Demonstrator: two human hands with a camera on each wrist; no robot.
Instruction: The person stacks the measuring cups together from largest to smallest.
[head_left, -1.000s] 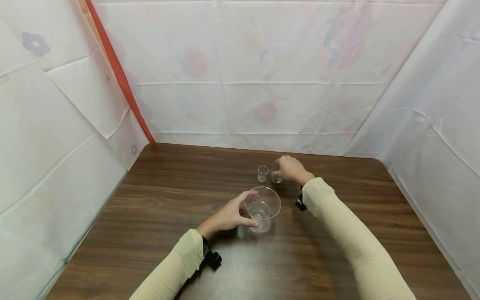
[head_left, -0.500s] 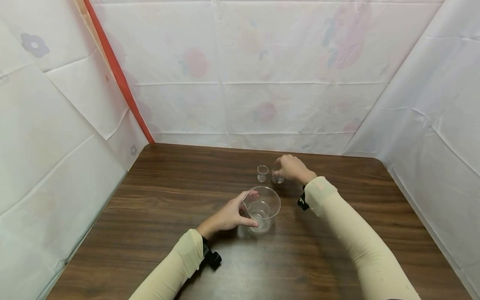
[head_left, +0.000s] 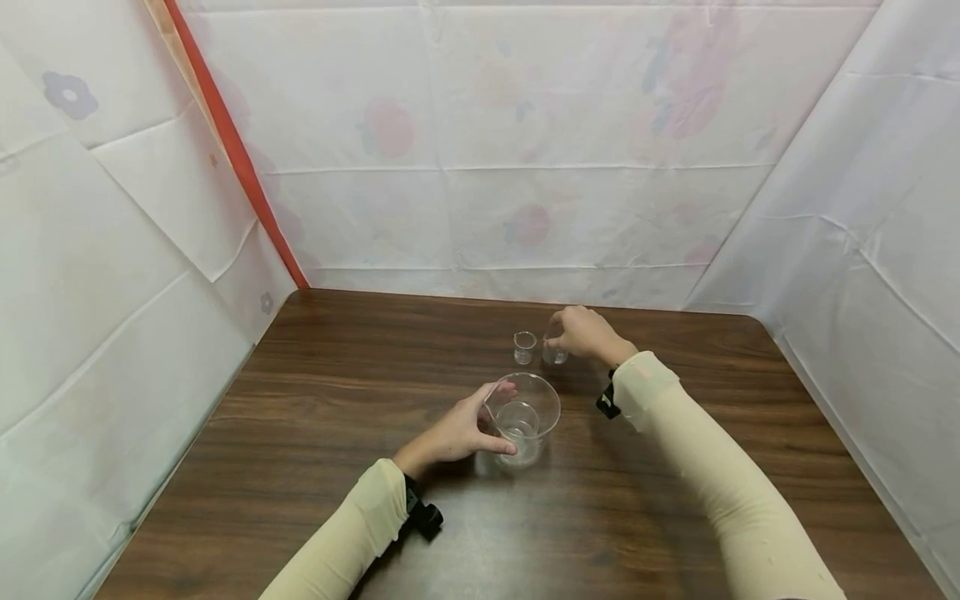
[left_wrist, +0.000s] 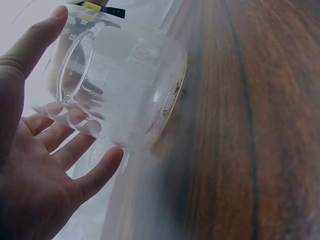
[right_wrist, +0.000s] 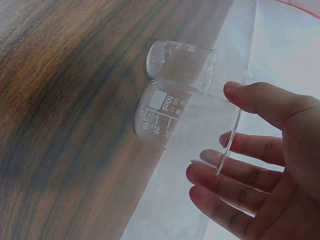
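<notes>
A large clear glass beaker stands upright on the table, with a smaller beaker nested inside. My left hand holds the large beaker from its left side, thumb in front and fingers behind. The left wrist view shows the large beaker's base and the nested beaker through its wall. Farther back, my right hand grips a 50 ml beaker near its rim, between thumb and fingers. Close beside that one is the smallest beaker, upright; its side shows in the right wrist view.
The brown wood-grain table ends at a pale patterned curtain behind, with more sheeting along both sides. A red strip runs down the back left corner. Black wrist cameras sit on both arms, the left one close above the table.
My right wrist and forearm have shifted slightly to the right, with the hand still at the 50 ml beaker. The left hand and the large beaker stay put.
</notes>
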